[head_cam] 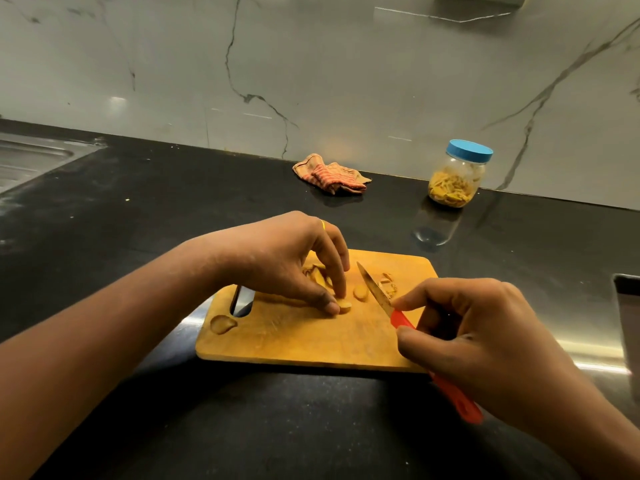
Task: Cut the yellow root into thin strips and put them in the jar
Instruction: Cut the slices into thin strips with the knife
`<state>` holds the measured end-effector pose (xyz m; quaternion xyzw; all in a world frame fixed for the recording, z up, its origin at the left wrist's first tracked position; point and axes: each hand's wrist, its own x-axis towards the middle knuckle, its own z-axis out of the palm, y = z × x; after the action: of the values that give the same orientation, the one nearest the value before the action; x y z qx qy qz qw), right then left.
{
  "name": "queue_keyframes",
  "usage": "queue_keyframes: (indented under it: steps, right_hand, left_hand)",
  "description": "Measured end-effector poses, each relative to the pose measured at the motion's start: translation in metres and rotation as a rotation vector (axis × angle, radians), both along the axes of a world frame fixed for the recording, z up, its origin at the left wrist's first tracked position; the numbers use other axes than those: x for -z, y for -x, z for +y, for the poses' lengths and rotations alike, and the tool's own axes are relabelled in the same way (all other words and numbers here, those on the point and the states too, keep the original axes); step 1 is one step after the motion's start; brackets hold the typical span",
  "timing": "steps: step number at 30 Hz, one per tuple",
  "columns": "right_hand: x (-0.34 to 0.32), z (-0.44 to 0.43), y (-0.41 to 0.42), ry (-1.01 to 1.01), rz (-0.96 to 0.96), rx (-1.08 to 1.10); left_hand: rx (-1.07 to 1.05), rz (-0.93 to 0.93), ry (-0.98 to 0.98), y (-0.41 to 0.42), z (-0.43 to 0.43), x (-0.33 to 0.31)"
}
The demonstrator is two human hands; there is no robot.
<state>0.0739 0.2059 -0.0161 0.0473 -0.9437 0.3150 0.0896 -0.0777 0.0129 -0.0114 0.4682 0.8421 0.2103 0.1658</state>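
**Right hand with knife, left hand on a root slice**

Right hand (485, 341) is seen nearest, its fingers curled round the red handle of a knife (401, 320). The blade is slanted, with the tip pointed away and to the left and the handle end run back toward the person on the right. The blade is held just above or on a board (294, 341); contact cannot be told.

A flat yellow slice (344, 305) is pressed to the board under the fingertips of the left hand (277, 258), whose fingers are bent downward over it. The slice is partly covered, so its long axis cannot be made out. A second slice (361, 292) is laid just beside it, between the left fingertips and the blade. More root pieces (317, 273) are heaped under the left palm, and a few strips (388, 282) are scattered on the far side of the blade. One larger piece (223, 323) is set apart at the board's left end, by the handle slot.

The board is laid with its long side left to right on a black counter (138, 220). A marble-veined wall (346, 81) is seen behind, and a steel sink (31, 157) at the far left. A striped cloth (332, 176) is crumpled by the wall. A jar (455, 178) is stood upright at the back right, well apart from both hands, capped with a blue lid (469, 151) and partly filled with yellow strips.
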Motion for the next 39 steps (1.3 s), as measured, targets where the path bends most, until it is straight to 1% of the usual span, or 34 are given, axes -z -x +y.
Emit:
queue_keyframes:
  steps: [4,8,12,13,16,18,19,23,26,32,39]
  right_hand:
    - [0.001,0.002,0.001,0.019,0.016,0.019]
    - [0.004,0.0,0.0,0.025,-0.019,0.008]
    - [0.004,-0.001,0.0,0.013,-0.013,0.014]
    - [0.004,-0.001,-0.001,0.0,0.005,0.018]
    - [0.005,-0.001,-0.003,-0.038,0.08,0.046]
    - [0.005,-0.002,-0.004,-0.023,0.076,0.047]
    - [0.006,-0.002,-0.004,-0.017,0.07,0.044]
    - [0.006,-0.003,-0.004,-0.009,0.06,0.04]
    - [0.005,-0.004,-0.004,-0.006,0.033,0.035]
    - [0.002,-0.008,-0.007,-0.012,0.009,0.03]
    - [0.0,-0.01,-0.008,-0.064,0.001,0.0]
  left_hand:
    - [-0.025,-0.025,-0.035,-0.003,0.005,0.004]
    - [-0.036,-0.043,-0.075,-0.007,0.01,0.008]
    - [-0.1,-0.014,-0.214,-0.006,0.008,0.003]
    - [-0.122,0.009,-0.218,-0.005,0.006,0.002]
    - [-0.156,0.062,-0.082,0.0,0.003,0.002]
    - [-0.165,0.063,0.002,0.0,0.003,0.002]
    - [-0.171,0.066,0.015,-0.001,0.003,0.002]
    - [-0.173,0.059,-0.074,-0.008,0.009,0.004]
    - [-0.132,0.034,-0.086,-0.012,0.015,0.01]
    - [-0.198,-0.018,-0.214,-0.015,0.018,0.016]
    - [-0.219,-0.027,-0.255,-0.016,0.018,0.02]
